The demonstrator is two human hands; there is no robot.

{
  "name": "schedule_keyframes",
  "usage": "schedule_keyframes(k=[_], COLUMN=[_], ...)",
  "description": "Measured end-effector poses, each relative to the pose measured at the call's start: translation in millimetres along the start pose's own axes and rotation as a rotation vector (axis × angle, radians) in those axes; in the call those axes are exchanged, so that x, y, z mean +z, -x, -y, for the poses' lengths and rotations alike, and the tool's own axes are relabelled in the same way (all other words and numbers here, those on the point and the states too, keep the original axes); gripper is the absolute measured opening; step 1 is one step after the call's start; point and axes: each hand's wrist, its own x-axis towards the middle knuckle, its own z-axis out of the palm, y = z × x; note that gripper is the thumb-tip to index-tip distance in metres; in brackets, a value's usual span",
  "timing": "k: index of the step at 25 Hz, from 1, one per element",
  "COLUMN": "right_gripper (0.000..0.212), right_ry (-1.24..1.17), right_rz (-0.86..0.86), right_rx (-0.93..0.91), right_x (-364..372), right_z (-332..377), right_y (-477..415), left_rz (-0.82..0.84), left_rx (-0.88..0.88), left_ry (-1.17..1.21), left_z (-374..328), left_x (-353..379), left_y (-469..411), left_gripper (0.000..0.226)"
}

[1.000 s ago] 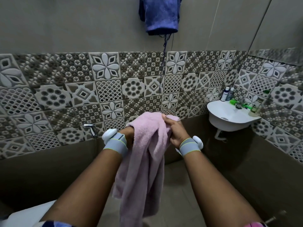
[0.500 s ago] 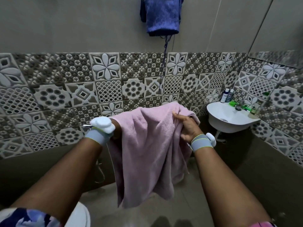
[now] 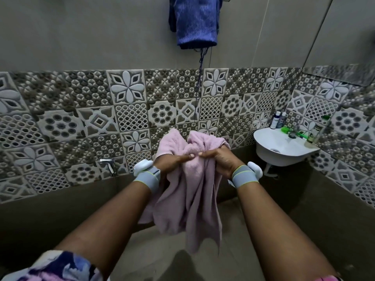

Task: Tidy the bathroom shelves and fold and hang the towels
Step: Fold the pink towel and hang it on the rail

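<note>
The person is holding a pink towel [image 3: 190, 191] out in front at about waist height, both arms stretched forward. The left hand [image 3: 172, 160] and the right hand [image 3: 218, 157] are gripping the towel's bunched upper part, the thumbs nearly meeting at its middle. Both hands are clenching the cloth; two folds are rising above the knuckles while the rest is hanging down in loose pleats between the forearms, clear of the floor. Each wrist is wearing a grey band [image 3: 149, 178] with a white unit on it.

A blue towel [image 3: 195, 21] is hanging high on the plain wall, loose threads trailing from its lower edge over the patterned tiles [image 3: 129, 92]. A white basin [image 3: 282, 148] is sitting in the right corner, with small bottles [image 3: 278, 120] standing at its back edge. A chrome tap [image 3: 108, 164] is sticking out of the tiles to the left of the hands.
</note>
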Motion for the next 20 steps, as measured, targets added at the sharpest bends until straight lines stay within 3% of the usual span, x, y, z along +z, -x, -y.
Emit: schedule_keyframes(k=[2,5,8,12,14,17,20], right_gripper=[0.032,0.012,0.019,0.032,0.035,0.044,0.059], right_ry=[-0.043,-0.095,-0.075,-0.115,-0.169,-0.2,-0.184], right_rz=[-0.101,-0.407,-0.542,-0.55,-0.54,-0.548,-0.526], right_rx=[-0.033,-0.075,-0.118,-0.162,-0.157,-0.173,-0.191], right_x=[-7,-29,-43,-43,-47,-48,-45], right_z=[3,3,-1,-9,-11,-12,-18], right_y=[-4,-13,-17,-18,-19,-19,-22], left_rz=[-0.106,-0.292,-0.343,-0.316,-0.319,-0.226,-0.216], left_rx=[-0.025,0.066,0.146,0.042,-0.026,-0.166,-0.304], left_ry=[0.101,0.253,0.271,0.104,0.091,0.245,0.307], left_z=[2,-5,-5,1,0,-13,-15], left_x=[-5,-16,-23,-37,-43,-50,-62], left_y=[-7,-10,-11,-21,-20,-16,-22], left_gripper=[0.043,0.038,0.041,0.076,0.065,0.024,0.018])
